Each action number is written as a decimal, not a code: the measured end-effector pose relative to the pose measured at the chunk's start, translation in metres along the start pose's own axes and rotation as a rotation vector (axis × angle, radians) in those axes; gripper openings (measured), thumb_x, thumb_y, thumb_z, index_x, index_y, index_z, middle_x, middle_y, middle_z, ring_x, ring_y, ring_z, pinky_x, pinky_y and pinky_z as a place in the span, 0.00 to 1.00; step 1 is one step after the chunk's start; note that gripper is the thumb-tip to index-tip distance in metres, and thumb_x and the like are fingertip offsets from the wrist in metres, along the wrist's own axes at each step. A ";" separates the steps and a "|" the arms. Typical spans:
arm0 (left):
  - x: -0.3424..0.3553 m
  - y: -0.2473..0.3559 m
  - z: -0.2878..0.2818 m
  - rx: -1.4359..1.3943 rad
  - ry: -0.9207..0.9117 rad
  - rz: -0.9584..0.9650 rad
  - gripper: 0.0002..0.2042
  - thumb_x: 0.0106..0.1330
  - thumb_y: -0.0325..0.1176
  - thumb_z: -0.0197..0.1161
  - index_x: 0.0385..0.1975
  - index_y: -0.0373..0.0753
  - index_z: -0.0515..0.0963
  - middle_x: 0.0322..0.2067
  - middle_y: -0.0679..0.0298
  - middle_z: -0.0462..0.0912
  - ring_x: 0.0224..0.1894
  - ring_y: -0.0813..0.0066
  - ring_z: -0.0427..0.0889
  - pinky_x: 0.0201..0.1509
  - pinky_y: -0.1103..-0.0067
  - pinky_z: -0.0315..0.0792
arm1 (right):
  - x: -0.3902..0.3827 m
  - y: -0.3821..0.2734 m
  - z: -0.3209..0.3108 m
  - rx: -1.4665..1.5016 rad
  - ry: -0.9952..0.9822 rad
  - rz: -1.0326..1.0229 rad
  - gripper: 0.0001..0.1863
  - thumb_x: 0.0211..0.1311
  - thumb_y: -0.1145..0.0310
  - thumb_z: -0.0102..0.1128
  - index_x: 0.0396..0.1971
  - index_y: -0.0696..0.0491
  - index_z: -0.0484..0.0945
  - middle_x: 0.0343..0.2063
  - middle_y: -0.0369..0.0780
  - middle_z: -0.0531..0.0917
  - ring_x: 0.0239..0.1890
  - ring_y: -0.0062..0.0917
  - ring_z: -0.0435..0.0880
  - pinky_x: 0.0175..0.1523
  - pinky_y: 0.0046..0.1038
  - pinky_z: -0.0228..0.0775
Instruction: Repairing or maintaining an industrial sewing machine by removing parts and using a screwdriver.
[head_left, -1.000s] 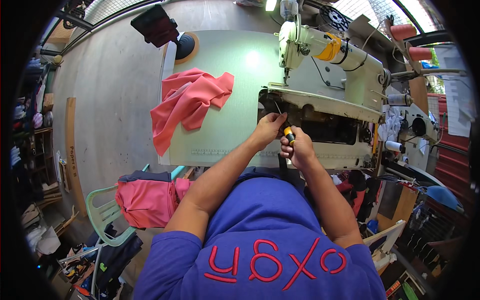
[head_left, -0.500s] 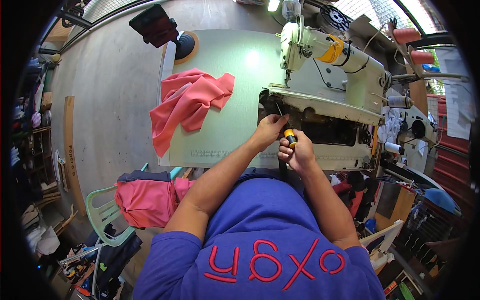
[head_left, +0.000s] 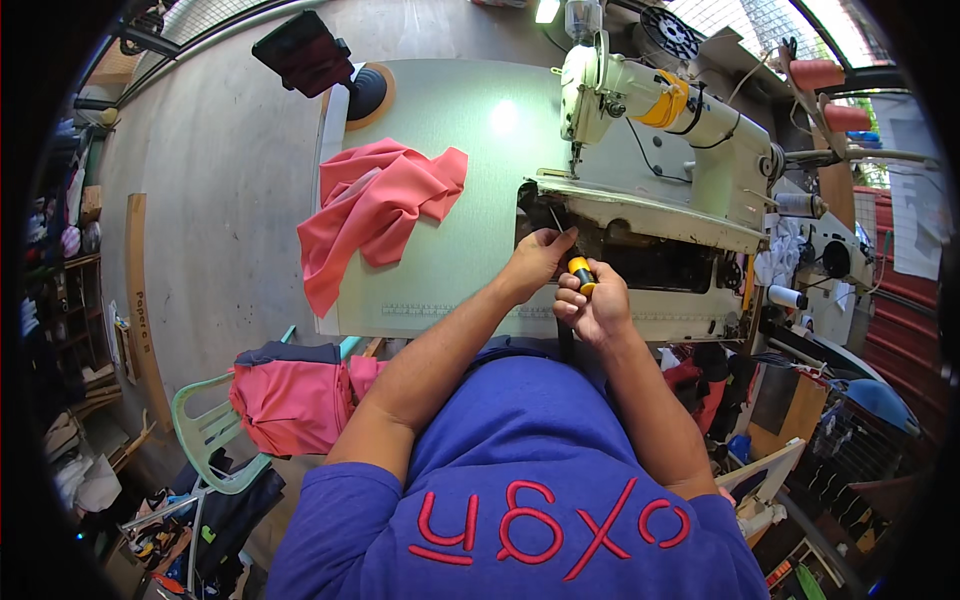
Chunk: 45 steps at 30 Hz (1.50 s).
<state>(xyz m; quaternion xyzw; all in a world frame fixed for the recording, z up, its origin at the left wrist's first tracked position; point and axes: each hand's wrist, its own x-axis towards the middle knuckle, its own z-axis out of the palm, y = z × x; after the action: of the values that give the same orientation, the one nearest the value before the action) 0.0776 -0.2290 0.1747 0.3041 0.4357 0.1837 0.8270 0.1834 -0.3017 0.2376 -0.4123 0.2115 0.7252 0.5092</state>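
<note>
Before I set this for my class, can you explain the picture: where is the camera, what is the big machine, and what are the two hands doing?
The camera sits on the person's head and looks down, so the forearms enter from below and edges bend. The cream machine is an industrial sewing machine, tilted back on a pale green table, showing its dark underside. The right hand has its grip around a screwdriver with a yellow and black handle. The left hand steadies the thin metal shaft near the opening. Pink cloth lies on the table; more is piled on a green chair at the left.
</note>
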 end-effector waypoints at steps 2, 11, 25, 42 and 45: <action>0.000 0.001 0.001 -0.010 0.002 -0.016 0.21 0.67 0.51 0.61 0.38 0.34 0.76 0.28 0.66 0.78 0.29 0.82 0.73 0.34 0.84 0.69 | -0.002 -0.002 0.003 0.024 0.010 0.007 0.13 0.70 0.58 0.36 0.32 0.51 0.62 0.22 0.35 0.68 0.16 0.17 0.61 0.23 0.23 0.57; 0.006 0.004 0.003 -0.042 0.013 -0.053 0.22 0.66 0.51 0.62 0.40 0.33 0.76 0.29 0.64 0.78 0.29 0.81 0.75 0.32 0.83 0.72 | -0.005 -0.005 0.019 0.109 0.034 0.019 0.14 0.70 0.58 0.36 0.31 0.53 0.62 0.23 0.35 0.68 0.16 0.18 0.63 0.23 0.23 0.58; 0.007 0.017 0.014 -0.364 -0.019 -0.182 0.21 0.71 0.51 0.51 0.37 0.35 0.75 0.25 0.63 0.78 0.22 0.80 0.78 0.23 0.84 0.77 | 0.012 -0.036 0.030 0.234 0.052 0.282 0.15 0.67 0.61 0.47 0.24 0.54 0.64 0.17 0.33 0.67 0.14 0.16 0.66 0.15 0.19 0.54; 0.000 0.036 0.020 -0.806 -0.184 -0.574 0.18 0.68 0.49 0.49 0.20 0.45 0.66 0.09 0.73 0.63 0.06 0.79 0.66 0.06 0.81 0.63 | 0.015 -0.035 0.059 -0.233 0.321 0.184 0.10 0.59 0.72 0.48 0.18 0.47 0.65 0.12 0.28 0.68 0.08 0.10 0.61 0.10 0.15 0.47; 0.001 0.036 0.017 -0.758 -0.160 -0.603 0.21 0.68 0.52 0.50 0.15 0.46 0.64 0.07 0.74 0.59 0.05 0.80 0.62 0.05 0.79 0.58 | 0.015 -0.032 0.067 -0.297 0.356 0.183 0.10 0.58 0.73 0.49 0.18 0.47 0.65 0.12 0.28 0.68 0.08 0.09 0.61 0.11 0.15 0.47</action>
<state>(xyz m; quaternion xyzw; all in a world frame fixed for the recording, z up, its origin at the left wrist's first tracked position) 0.0909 -0.2070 0.2054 -0.1450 0.3420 0.0581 0.9266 0.1849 -0.2319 0.2676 -0.5830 0.2254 0.7073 0.3302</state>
